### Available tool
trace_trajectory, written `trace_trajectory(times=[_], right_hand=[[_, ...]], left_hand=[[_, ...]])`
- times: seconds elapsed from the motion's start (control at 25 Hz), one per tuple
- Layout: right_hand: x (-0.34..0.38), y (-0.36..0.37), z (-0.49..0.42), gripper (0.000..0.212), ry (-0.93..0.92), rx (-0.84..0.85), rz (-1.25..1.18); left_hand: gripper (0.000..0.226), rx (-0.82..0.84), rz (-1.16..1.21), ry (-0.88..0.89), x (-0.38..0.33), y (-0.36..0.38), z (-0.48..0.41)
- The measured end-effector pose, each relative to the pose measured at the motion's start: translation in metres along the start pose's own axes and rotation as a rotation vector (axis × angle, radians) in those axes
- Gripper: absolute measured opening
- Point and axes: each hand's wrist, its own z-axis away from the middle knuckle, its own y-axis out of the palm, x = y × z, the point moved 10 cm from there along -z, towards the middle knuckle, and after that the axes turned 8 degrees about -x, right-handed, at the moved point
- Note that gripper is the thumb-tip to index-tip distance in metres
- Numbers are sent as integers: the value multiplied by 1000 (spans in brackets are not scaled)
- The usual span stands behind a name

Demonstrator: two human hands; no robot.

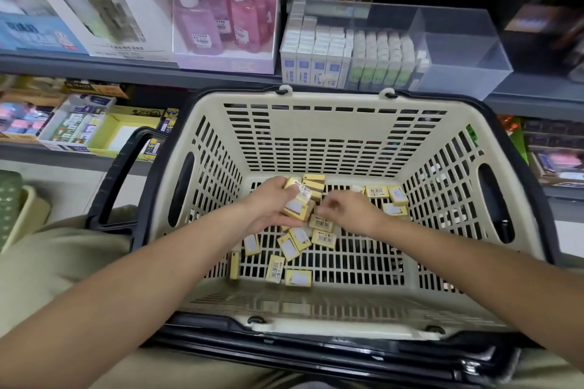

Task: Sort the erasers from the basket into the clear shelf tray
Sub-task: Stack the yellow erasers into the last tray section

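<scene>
A beige plastic basket (331, 123) with black handles sits in front of me, and several small yellow boxed erasers (298, 278) lie scattered on its floor. My left hand (271, 202) is inside the basket and grips a stack of several erasers (300, 202). My right hand (344, 211) is beside it with curled fingers right at the stack's lower edge; what it holds is hidden. The clear shelf tray (458, 41) stands on the shelf behind the basket, its right compartment bare, its left part filled with white and green boxes.
Glue bottles (227, 12) in a display carton stand left of the tray on the same shelf. A lower shelf at the left carries open boxes of stationery (94, 129). The basket's black handle (123, 174) hangs out to the left.
</scene>
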Motion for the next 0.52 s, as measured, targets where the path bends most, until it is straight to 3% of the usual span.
trace_trajectory(times=[0.08,0.16,0.24,0.36,0.52], right_hand=[[-18,27,6,38,-50,142,379],[-31,46,13,63,-86,215,593],[-33,51,13,74,-113,185,649],[-32,50,9,74,-92,117,650],[-30,45,5,69,-7,92,569]], left_hand=[[33,-6,-30,-43,8,-4,-5],[41,-3,-46,-83,15,-6,-6],[35,1,-58,-105,21,-7,-11],[11,1,-50,-123,24,-10,-14],[28,-33,-89,-141,29,-19,-21]])
